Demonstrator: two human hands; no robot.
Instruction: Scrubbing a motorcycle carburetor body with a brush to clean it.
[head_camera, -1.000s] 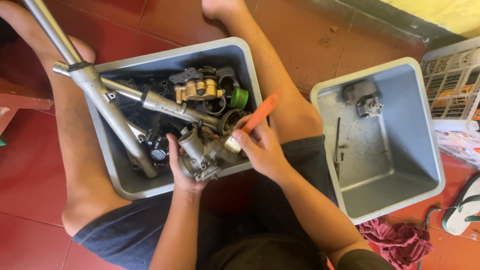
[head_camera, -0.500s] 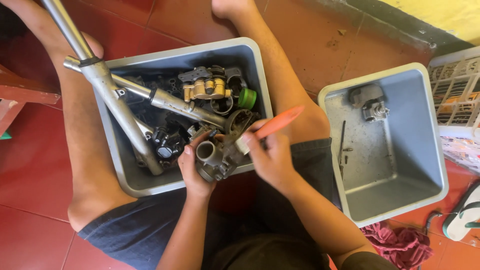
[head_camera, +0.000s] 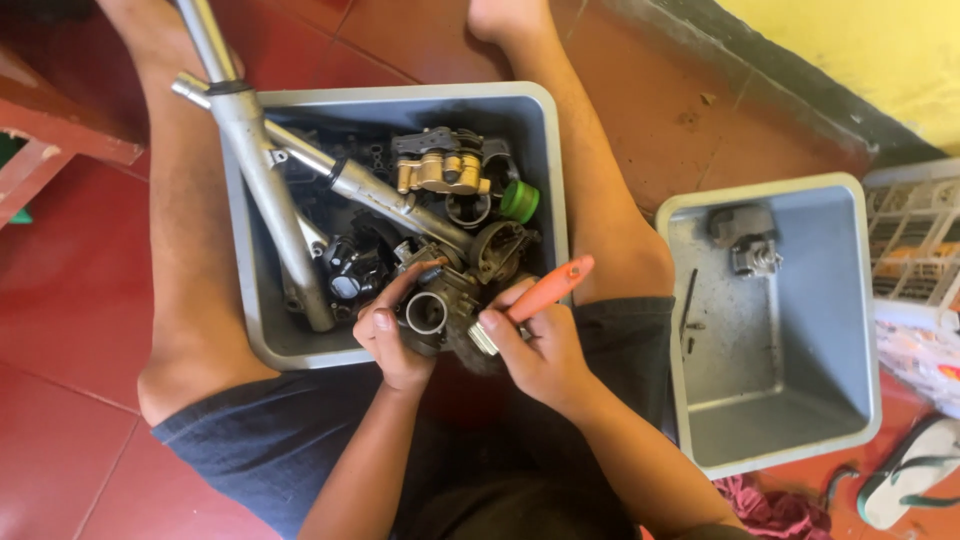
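While the carburettor body (head_camera: 432, 312) sits at the near edge of the large grey tub (head_camera: 552, 160), the left hand (head_camera: 392, 335) wraps around it, fingers curled on its left side and round bore facing up. Right hand (head_camera: 540, 350) grips an orange-handled brush (head_camera: 535, 300), its metal ferrule touching the carburettor's right side. Tub between the person's legs also holds a silver frame tube (head_camera: 262, 190), a brass-coloured caliper (head_camera: 440, 172) and a green cap (head_camera: 519, 201). Smaller grey tub (head_camera: 865, 330) stands to the right on the red floor (head_camera: 70, 300).
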